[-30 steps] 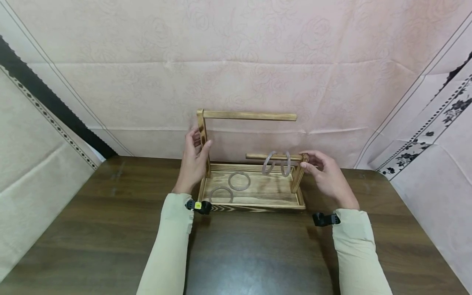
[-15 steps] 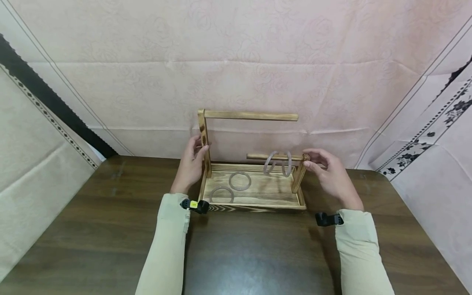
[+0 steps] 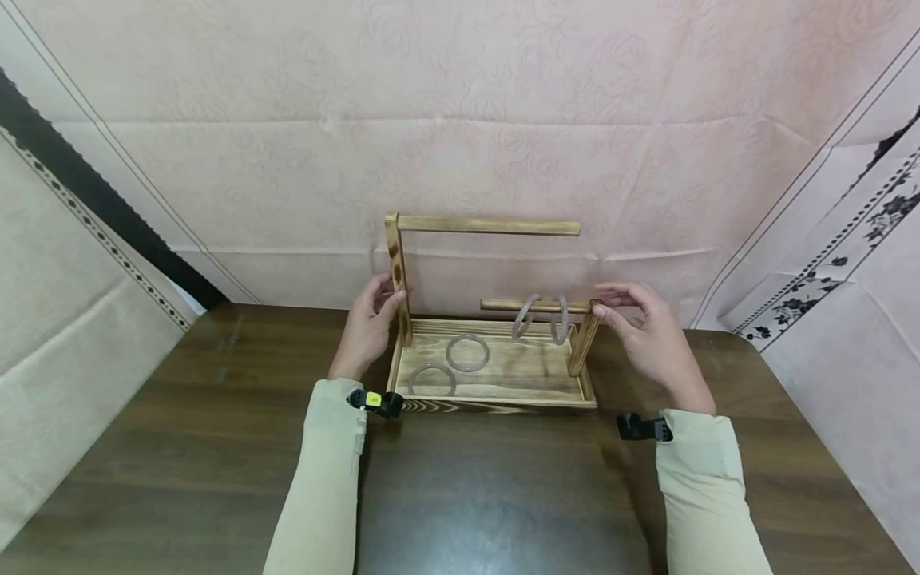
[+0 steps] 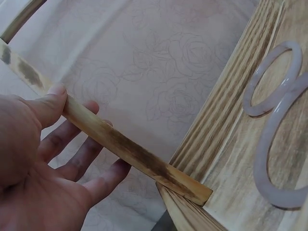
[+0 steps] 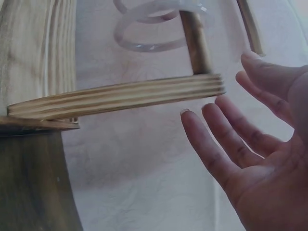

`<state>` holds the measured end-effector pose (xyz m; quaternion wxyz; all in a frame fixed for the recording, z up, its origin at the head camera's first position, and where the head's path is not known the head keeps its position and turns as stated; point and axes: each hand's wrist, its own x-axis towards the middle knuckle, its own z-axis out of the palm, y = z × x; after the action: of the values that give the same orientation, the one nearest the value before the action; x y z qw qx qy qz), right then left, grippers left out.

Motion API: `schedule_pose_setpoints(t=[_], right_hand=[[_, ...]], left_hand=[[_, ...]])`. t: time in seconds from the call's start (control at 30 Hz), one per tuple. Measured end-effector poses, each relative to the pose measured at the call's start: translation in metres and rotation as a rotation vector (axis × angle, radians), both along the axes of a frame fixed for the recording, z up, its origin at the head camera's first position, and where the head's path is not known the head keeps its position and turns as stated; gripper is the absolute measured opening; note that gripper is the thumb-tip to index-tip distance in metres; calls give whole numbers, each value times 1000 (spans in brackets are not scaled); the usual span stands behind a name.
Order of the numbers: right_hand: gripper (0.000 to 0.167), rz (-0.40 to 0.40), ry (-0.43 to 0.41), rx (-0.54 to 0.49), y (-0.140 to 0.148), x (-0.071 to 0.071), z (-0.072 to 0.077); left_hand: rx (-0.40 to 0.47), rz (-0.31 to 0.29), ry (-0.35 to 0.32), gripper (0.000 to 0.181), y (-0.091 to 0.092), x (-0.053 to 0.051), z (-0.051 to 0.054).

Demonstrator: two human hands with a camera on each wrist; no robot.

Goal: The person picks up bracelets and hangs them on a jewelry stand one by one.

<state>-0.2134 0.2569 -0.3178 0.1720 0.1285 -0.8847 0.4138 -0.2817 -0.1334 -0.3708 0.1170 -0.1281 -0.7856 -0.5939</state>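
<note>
My left hand point(image 3: 366, 327) is at the tall left post point(image 3: 398, 271) of a wooden stand; in the left wrist view its thumb point(image 4: 53, 103) lies on the post and the fingers are behind it. My right hand point(image 3: 654, 339) is beside the short right post point(image 3: 585, 343); in the right wrist view its fingers point(image 5: 207, 144) are spread, apart from the post. Two translucent rings point(image 3: 526, 315) hang on the lower bar point(image 3: 499, 305). Another two rings point(image 3: 467, 353) lie in the tray point(image 3: 496, 404), at its left half.
An upper bar point(image 3: 489, 226) runs rightward from the tall post, above the lower bar. The stand is at the back of a brown wooden table point(image 3: 474, 495). Behind it hangs a pale patterned cloth point(image 3: 503, 120), with more cloth at both sides.
My right hand has moved slightly outward from the short post and its fingers have loosened. My left hand has slid down the tall post a little. The stand and rings look almost unmoved.
</note>
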Motion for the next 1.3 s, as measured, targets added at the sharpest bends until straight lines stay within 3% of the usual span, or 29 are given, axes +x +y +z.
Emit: schedule_pose_setpoints(t=[0.33,0.67,1.0,1.3], right_hand=[[35,40,55,-16,-15,16,21],[37,149,130,135,-43,27,33],[38,324,27,239,-70,23,48],[39,451,4,398,-92,19,45]], left_hand=[[60,-24,-84,38,-7,-5,-1],[96,-27,-137,41,-9,-6,-1],[117,-43,-161,42,-13,-8,0],[77,-38,-175,41,-13,-8,0]])
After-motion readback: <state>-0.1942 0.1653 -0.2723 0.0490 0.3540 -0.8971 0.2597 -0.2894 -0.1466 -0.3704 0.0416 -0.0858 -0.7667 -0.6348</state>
